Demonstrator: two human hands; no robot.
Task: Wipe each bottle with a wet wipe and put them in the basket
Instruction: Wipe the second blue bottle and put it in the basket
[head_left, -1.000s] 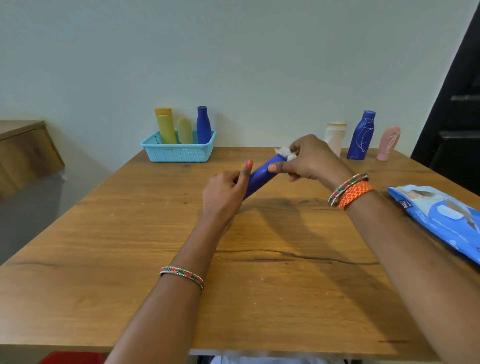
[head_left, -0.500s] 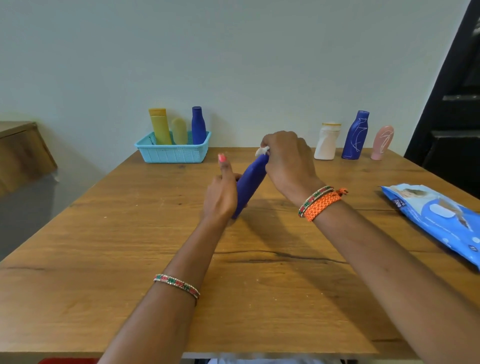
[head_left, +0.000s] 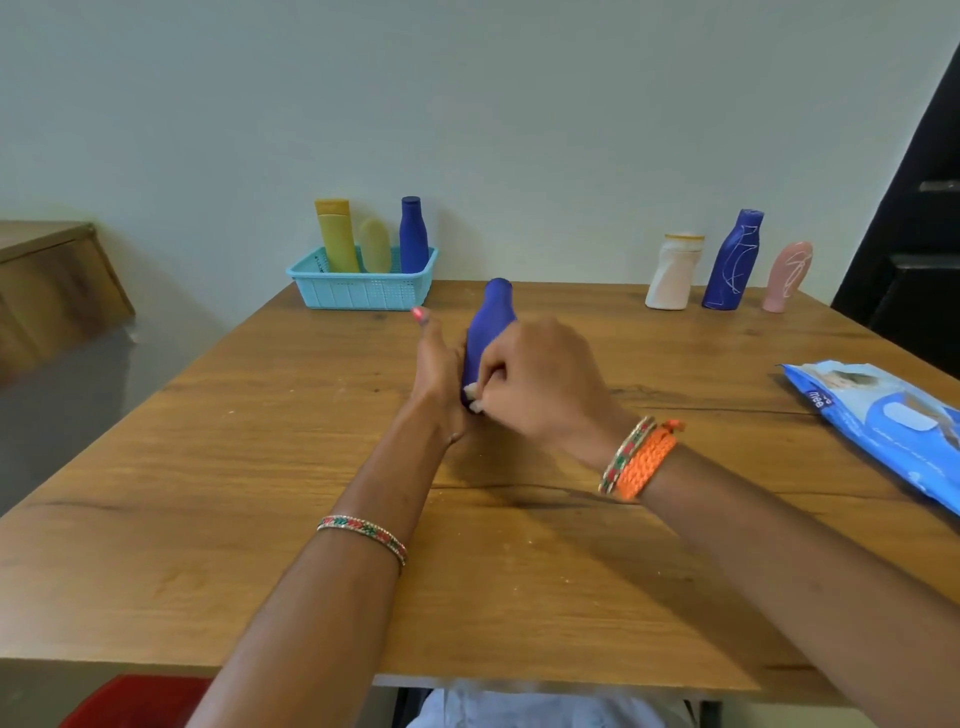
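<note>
The blue bottle (head_left: 488, 332) stands nearly upright between the two hands, above the middle of the table (head_left: 260, 467). The left hand (head_left: 439, 374) lies against its left side, thumb raised; whether its fingers wrap the bottle is hidden. The right hand (head_left: 535, 384) has its fingers curled around a white wet wipe (head_left: 474, 397), pressing it to the bottle's lower part. Beyond the left hand, a turquoise basket (head_left: 358, 293) holds a yellow bottle (head_left: 336, 236), a pale yellow bottle (head_left: 375, 247) and a dark blue bottle (head_left: 413, 236). Beyond the right hand stand a white bottle (head_left: 672, 273), a patterned blue bottle (head_left: 735, 260) and a pink bottle (head_left: 787, 275). Right of the right hand lies a blue wipes pack (head_left: 883, 421).
</note>
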